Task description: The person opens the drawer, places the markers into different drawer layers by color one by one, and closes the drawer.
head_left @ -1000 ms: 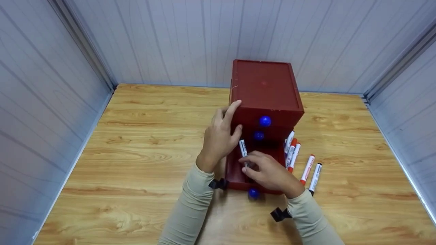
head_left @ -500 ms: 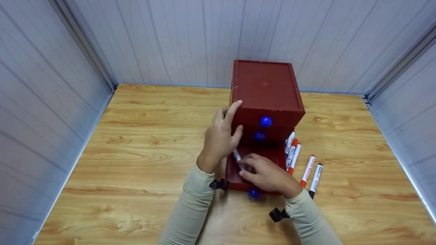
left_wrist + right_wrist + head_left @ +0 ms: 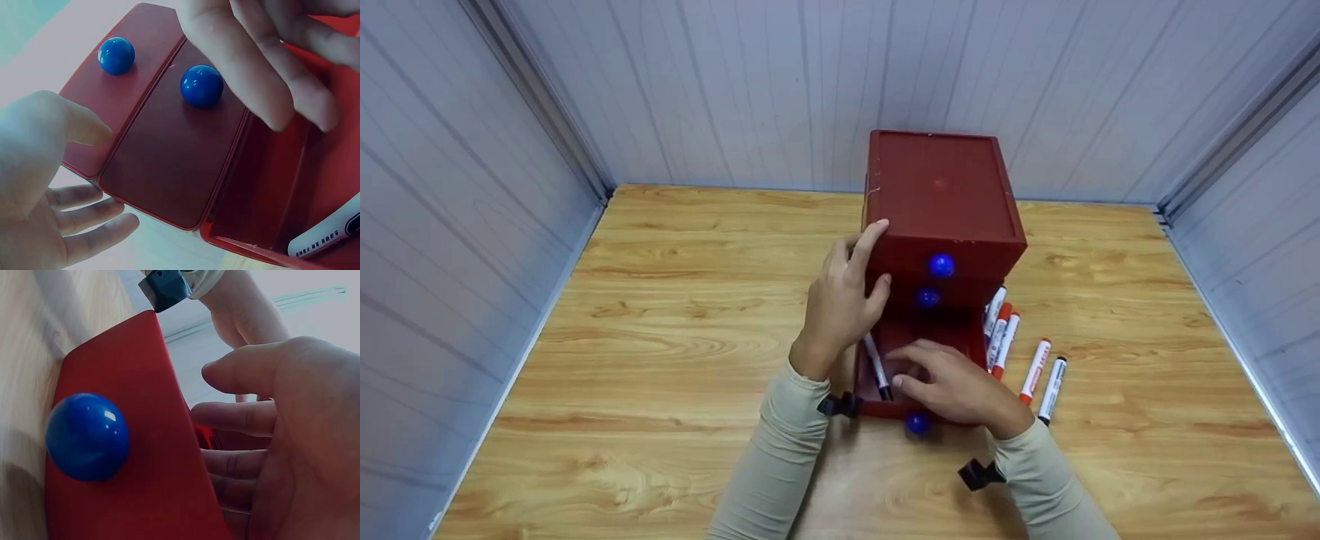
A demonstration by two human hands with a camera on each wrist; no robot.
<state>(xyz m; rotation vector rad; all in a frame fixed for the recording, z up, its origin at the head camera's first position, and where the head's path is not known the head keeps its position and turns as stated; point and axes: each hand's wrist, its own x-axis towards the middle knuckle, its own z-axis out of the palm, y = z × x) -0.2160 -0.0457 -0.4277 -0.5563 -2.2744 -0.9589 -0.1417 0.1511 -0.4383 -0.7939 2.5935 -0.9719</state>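
Well, from my remote seat I took the red drawer unit (image 3: 945, 187) as my landmark, its btm drawer (image 3: 889, 409) standing open toward the person. Inside that drawer, along the unit's left side, lay a white marker (image 3: 877, 367) w/ its black end nearest the drawer front. The R hand (image 3: 960, 382) hung over the same drawer, just right of the marker, fingers loosely bent, w/ nothing pinched that I could see. The L hand (image 3: 840, 304) was at the unit's front left corner, fingers spread, one fingertip at the top edge; whether the thumb touched the front, I couldn't tell.

The marker looked light & stiff, prob. smooth plastic, so I rated it a bit slippery and apt to roll, but not fragile. Best hold IMO: thumb & finger across mid-barrel, approached from the drawer's middle, since the side wall crowded its other flank. The drawer I judged light too, its round blue knob (image 3: 917, 423) the obvious grip.

On the counter (image 3: 660, 315), right of the unit, lay three bunched markers (image 3: 1001, 337) beside the drawer, and two loose markers (image 3: 1035, 371) farther right.
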